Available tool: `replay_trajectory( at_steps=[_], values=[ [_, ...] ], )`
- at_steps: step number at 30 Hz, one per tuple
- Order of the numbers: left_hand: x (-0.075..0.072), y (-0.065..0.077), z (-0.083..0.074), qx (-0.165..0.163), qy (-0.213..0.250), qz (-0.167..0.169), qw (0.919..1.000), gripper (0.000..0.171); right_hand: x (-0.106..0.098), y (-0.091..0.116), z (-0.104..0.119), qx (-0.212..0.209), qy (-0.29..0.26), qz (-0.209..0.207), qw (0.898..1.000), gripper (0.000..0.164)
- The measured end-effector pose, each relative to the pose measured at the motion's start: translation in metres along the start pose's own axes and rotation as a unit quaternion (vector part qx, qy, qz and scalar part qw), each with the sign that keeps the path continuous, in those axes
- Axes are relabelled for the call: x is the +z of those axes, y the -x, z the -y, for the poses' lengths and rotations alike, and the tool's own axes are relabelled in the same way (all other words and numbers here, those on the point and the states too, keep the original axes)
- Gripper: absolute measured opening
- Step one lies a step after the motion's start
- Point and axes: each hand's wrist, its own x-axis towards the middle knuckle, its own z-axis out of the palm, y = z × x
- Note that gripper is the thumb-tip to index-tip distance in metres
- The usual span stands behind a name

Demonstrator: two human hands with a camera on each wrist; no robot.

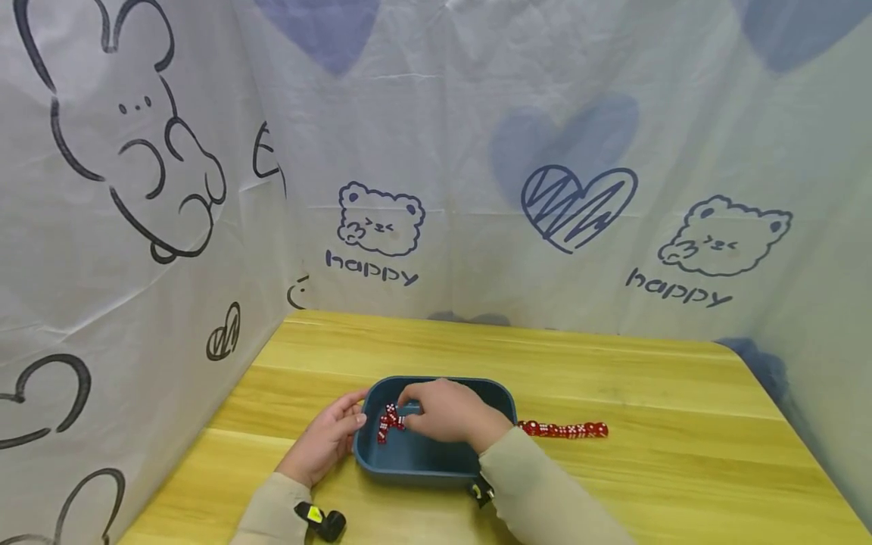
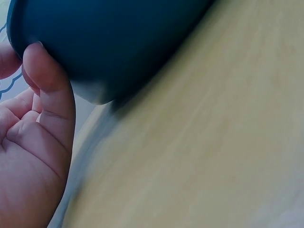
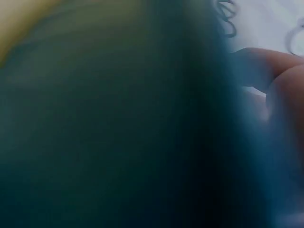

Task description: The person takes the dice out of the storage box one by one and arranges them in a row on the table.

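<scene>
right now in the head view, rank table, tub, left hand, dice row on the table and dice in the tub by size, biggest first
1. table
2. tub
3. left hand
4. dice row
5. loose dice in the tub, though the right hand may hide some

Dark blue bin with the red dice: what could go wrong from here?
The right hand is right beside the clustered dice in the bin and could scatter them. The left hand pinches the bin's rim; a push rightward might knock the row of dice beside it. The right sleeve could brush that row too.
</scene>
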Motion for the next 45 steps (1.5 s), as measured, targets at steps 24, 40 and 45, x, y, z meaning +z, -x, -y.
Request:
replay_trajectory(
  at_steps=[24,40,45],
  values=[
    [0.003,0.001,-0.002,0.009,-0.001,0.007,0.9999,0.057,0.04,-0.023,-0.008,0.065,0.031,0.031,0.997,0.028],
    [0.001,0.0,-0.001,0.001,0.005,0.004,1.0,0.057,0.041,-0.023,-0.007,0.021,0.031,0.045,0.998,0.007],
    [0.002,0.0,-0.002,0.003,0.007,0.004,1.0,0.057,0.039,-0.022,-0.006,0.015,0.032,0.052,0.998,0.007]
  ],
)
